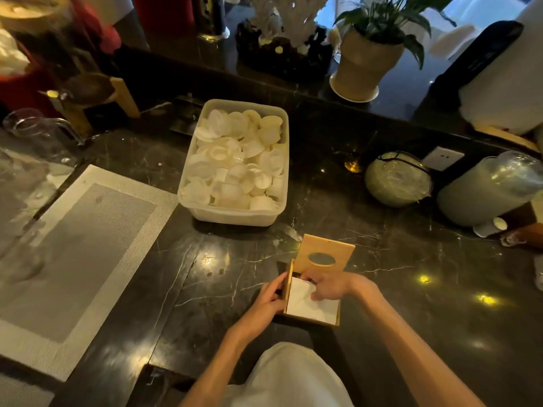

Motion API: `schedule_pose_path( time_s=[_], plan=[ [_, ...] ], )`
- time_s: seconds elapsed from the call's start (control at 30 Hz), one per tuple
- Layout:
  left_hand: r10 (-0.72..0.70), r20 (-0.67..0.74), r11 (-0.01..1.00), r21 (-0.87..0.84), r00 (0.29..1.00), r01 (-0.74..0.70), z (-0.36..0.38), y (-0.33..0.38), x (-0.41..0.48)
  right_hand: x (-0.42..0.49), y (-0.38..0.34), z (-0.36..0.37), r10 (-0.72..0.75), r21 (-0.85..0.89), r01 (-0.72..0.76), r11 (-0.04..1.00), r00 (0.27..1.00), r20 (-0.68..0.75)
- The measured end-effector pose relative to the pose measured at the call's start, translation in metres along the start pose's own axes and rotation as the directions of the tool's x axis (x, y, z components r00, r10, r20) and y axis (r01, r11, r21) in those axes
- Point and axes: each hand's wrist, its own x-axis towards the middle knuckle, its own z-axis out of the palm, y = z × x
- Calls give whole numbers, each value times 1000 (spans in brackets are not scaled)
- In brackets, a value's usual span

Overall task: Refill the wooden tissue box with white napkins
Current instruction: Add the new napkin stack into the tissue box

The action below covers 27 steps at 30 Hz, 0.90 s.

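Note:
The wooden tissue box (pixel 311 318) stands on the dark marble counter, near its front edge. Its lid (pixel 326 249), with an oval slot, is tilted up at the far side. A stack of white napkins (pixel 308 306) lies inside the box. My left hand (pixel 269 301) grips the box's left wall. My right hand (pixel 329 286) rests on top of the napkins at the far end of the box, fingers curled down onto them.
A plastic tub (pixel 232 212) full of white lids or cups stands behind the box. A grey placemat (pixel 73 248) lies left. Wrapped round items (pixel 396 179) and a wrapped cylinder (pixel 487 192) sit right. A potted plant (pixel 364 63) stands on the back ledge.

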Motion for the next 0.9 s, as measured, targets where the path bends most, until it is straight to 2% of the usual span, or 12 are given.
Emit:
schedule_pose_path(
  time_s=[0.13, 0.43, 0.67, 0.9],
  plan=[
    [0, 7, 1000, 16, 1000, 0, 2, -1, 0, 5, -6, 2, 46, -44, -46, 998, 999, 5],
    [2, 15, 999, 33, 1000, -3, -1, -2, -1, 15, -22, 16, 105, -131, -115, 985, 991, -82],
    [29, 11, 998, 46, 1000, -29, 1, -6, -3, 15, -18, 6, 102, -103, -101, 990, 995, 6],
    [35, 2, 998, 54, 999, -35, 2, -8, -1, 17, -23, 20, 113, -99, -122, 988, 989, -90]
  ],
)
